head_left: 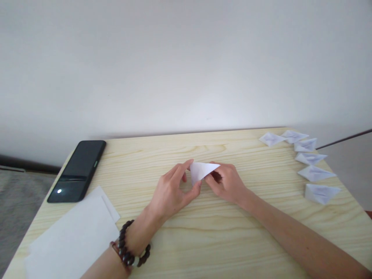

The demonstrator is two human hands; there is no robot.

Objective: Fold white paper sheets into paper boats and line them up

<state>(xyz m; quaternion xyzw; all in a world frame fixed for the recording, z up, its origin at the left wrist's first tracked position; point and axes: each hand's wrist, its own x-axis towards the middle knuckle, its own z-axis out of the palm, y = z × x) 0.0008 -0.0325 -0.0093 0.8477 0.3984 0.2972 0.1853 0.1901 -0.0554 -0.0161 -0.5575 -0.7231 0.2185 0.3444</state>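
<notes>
We view a pale wood-grain bench (180, 240) whose far edge runs along a white wall (186, 66), while its left and right edges slant outward toward us. Near the middle, well inside these edges, we find the folded paper (202, 171), raised between two hands. The left hand (171, 192) grips the broad end, its thumb and forefinger spread moderately, one at either side of the sheet; the fingers of the right hand (228, 182) are bunched narrowly on the paper beneath its pointed end. Visible wood grain gives open room beyond both hands, and again between the right hand and the right-hand row. In that row we count six folded paper boats (316, 173), the farthest two meeting tip to tip, the nearest close to the right edge. At the left we count one dark phone (78, 170), lying flat beside the left edge, and at least two overlapping white sheets (78, 236) below it. On the left wrist we note a dark beaded bracelet (124, 254) and a thin reddish-brown band (116, 250)
</notes>
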